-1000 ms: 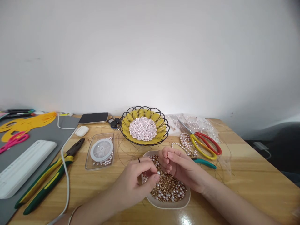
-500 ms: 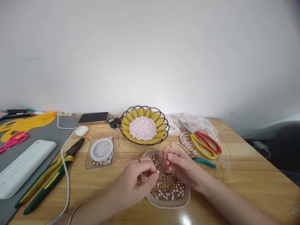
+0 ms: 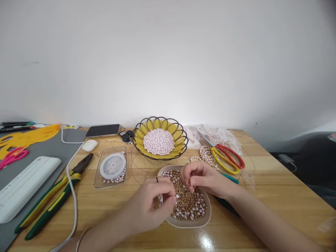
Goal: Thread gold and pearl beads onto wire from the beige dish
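Over the left side of a shallow tray (image 3: pixel 187 225), my left hand (image 3: pixel 153 201) is closed in a pinch, with a pearl bead (image 3: pixel 177 196) at its fingertips. A few more pearly beads (image 3: pixel 160 199) show below its curled fingers. My right hand (image 3: pixel 206 179) is above the tray's right side, its fingers curled down and thumb against them; what they hold, if anything, is too small to make out. Small gold beads (image 3: pixel 187 199) and larger pearl beads (image 3: pixel 191 214) fill the tray, partly covered by both hands.
Behind the tray stands a yellow basket (image 3: pixel 139 140) of pink-white beads (image 3: pixel 159 141). Scissors (image 3: pixel 225 159) lie among bead strands at right. A clear box with a spool (image 3: pixel 112 166), large pliers (image 3: pixel 56 196), a white cable (image 3: pixel 75 196) and a power strip (image 3: pixel 28 189) are at left.
My right hand's fingers have turned downward toward the beads and the hand has shifted slightly right. My left hand keeps its pinch nearly in place. The whole view has shifted a little.
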Demonstrator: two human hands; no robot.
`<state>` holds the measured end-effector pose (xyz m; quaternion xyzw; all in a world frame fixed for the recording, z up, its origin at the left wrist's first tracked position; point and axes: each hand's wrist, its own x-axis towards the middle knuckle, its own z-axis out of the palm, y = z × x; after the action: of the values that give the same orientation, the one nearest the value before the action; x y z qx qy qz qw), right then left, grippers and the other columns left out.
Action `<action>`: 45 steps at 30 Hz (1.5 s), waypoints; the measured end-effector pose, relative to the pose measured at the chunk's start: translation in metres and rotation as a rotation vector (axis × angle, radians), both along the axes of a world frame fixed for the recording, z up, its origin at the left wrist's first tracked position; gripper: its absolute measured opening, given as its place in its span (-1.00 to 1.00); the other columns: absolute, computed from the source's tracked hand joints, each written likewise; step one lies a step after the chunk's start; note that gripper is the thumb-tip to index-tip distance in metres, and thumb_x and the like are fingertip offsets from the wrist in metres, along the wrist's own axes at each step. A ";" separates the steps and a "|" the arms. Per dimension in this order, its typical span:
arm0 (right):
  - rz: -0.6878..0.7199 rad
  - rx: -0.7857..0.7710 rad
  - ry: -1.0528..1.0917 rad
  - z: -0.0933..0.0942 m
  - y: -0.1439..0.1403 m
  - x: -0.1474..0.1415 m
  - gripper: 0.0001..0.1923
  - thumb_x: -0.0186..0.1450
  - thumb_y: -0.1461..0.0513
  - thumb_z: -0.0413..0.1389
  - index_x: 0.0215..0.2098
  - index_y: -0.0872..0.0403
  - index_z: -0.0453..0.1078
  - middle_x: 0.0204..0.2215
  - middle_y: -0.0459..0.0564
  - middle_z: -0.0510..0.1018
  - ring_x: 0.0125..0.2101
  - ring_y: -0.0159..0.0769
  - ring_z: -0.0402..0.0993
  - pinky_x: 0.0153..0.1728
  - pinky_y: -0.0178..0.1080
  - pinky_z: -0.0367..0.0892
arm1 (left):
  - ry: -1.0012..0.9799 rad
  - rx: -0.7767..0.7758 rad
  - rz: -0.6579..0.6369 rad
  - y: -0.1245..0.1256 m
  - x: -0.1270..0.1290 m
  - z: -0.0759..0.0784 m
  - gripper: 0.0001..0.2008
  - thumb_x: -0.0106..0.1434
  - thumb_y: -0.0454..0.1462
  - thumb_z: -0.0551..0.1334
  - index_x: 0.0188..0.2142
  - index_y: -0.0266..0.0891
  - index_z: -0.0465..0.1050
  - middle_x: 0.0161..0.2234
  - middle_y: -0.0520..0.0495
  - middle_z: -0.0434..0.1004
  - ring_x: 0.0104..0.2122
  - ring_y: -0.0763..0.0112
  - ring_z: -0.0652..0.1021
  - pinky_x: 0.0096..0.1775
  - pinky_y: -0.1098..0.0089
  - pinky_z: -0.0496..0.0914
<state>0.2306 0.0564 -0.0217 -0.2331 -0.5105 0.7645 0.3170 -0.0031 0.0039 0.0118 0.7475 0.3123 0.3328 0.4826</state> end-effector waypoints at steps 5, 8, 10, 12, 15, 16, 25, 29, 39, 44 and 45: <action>0.061 0.022 -0.042 0.003 -0.001 0.000 -0.79 0.21 0.12 0.42 -0.38 0.11 0.62 -0.53 -0.13 0.59 -0.56 -0.52 0.46 -0.46 -0.43 0.37 | 0.014 -0.011 -0.020 0.001 0.000 0.001 -0.76 0.26 -0.40 0.11 -0.52 -0.19 0.16 -0.52 0.09 0.21 -0.47 0.42 0.30 -0.38 0.40 0.15; 0.064 0.033 -0.052 0.003 -0.001 0.001 -0.77 0.22 0.11 0.41 -0.39 0.11 0.61 -0.53 -0.14 0.58 -0.56 -0.52 0.44 -0.46 -0.43 0.37 | 0.008 -0.018 -0.022 0.001 0.001 0.001 -0.77 0.23 -0.41 0.10 -0.52 -0.19 0.15 -0.53 0.09 0.20 -0.47 0.42 0.30 -0.39 0.40 0.15; 0.062 0.042 -0.059 0.002 -0.001 0.001 -0.76 0.22 0.10 0.41 -0.39 0.11 0.60 -0.52 -0.14 0.58 -0.56 -0.51 0.43 -0.47 -0.41 0.37 | 0.006 -0.020 -0.027 0.001 0.001 0.001 -0.78 0.22 -0.42 0.10 -0.53 -0.19 0.14 -0.53 0.09 0.20 -0.47 0.42 0.29 -0.39 0.40 0.15; 0.065 0.051 -0.066 0.002 0.000 0.002 -0.76 0.22 0.10 0.40 -0.38 0.12 0.60 -0.52 -0.14 0.58 -0.56 -0.51 0.43 -0.46 -0.40 0.37 | 0.001 -0.023 -0.028 0.000 0.001 0.001 -0.78 0.21 -0.42 0.10 -0.53 -0.19 0.14 -0.53 0.09 0.20 -0.48 0.43 0.29 -0.39 0.41 0.15; 0.076 0.058 -0.076 0.004 0.000 0.002 -0.76 0.23 0.11 0.40 -0.38 0.12 0.59 -0.52 -0.14 0.57 -0.56 -0.50 0.43 -0.46 -0.40 0.37 | 0.004 -0.025 -0.026 0.000 0.001 0.000 -0.78 0.20 -0.42 0.10 -0.53 -0.19 0.14 -0.53 0.09 0.20 -0.47 0.43 0.29 -0.40 0.41 0.14; 0.082 0.058 -0.080 0.005 0.000 0.002 -0.76 0.23 0.11 0.40 -0.38 0.13 0.59 -0.52 -0.14 0.57 -0.55 -0.50 0.43 -0.46 -0.40 0.37 | 0.007 -0.024 -0.026 0.000 0.000 0.000 -0.78 0.20 -0.42 0.10 -0.53 -0.19 0.14 -0.53 0.09 0.20 -0.48 0.43 0.29 -0.40 0.41 0.14; 0.161 0.035 -0.109 0.014 -0.002 0.001 -0.81 0.22 0.16 0.41 -0.38 0.13 0.60 -0.53 -0.14 0.58 -0.56 -0.54 0.45 -0.48 -0.44 0.35 | 0.034 -0.020 -0.055 0.000 -0.002 -0.003 -0.77 0.17 -0.45 0.10 -0.55 -0.19 0.12 -0.55 0.10 0.19 -0.49 0.44 0.28 -0.41 0.42 0.12; 0.177 0.016 -0.116 0.018 -0.003 0.001 -0.82 0.22 0.17 0.41 -0.38 0.13 0.60 -0.53 -0.14 0.60 -0.56 -0.54 0.48 -0.47 -0.45 0.38 | 0.028 -0.022 -0.057 0.000 -0.002 -0.002 -0.77 0.17 -0.45 0.10 -0.54 -0.19 0.13 -0.54 0.10 0.20 -0.49 0.44 0.28 -0.42 0.41 0.12; 0.056 0.034 -0.018 0.015 -0.004 -0.001 -0.84 0.32 0.21 0.34 -0.32 0.13 0.51 -0.51 -0.09 0.68 -0.52 -0.49 0.58 -0.42 -0.43 0.46 | 0.044 -0.012 0.026 0.001 0.000 0.002 -0.74 0.33 -0.36 0.09 -0.51 -0.20 0.20 -0.52 0.06 0.24 -0.46 0.40 0.32 -0.39 0.39 0.18; 0.014 0.060 0.044 0.014 -0.006 -0.003 -0.83 0.31 0.19 0.35 -0.30 0.13 0.51 -0.45 -0.06 0.70 -0.47 -0.46 0.61 -0.37 -0.40 0.49 | 0.044 -0.003 0.053 0.002 0.000 0.000 -0.76 0.37 -0.32 0.10 -0.47 -0.20 0.27 -0.49 0.03 0.31 -0.41 0.37 0.37 -0.35 0.38 0.23; 0.007 0.061 0.052 0.015 -0.007 -0.004 -0.85 0.31 0.21 0.35 -0.30 0.12 0.51 -0.44 -0.06 0.70 -0.46 -0.47 0.61 -0.37 -0.40 0.49 | 0.046 -0.006 0.056 0.002 0.000 0.000 -0.76 0.38 -0.32 0.10 -0.46 -0.20 0.28 -0.49 0.03 0.33 -0.39 0.36 0.38 -0.34 0.38 0.24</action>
<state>0.2265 0.0491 -0.0068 -0.2018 -0.5261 0.7555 0.3343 -0.0033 0.0056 0.0114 0.7445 0.3451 0.3279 0.4680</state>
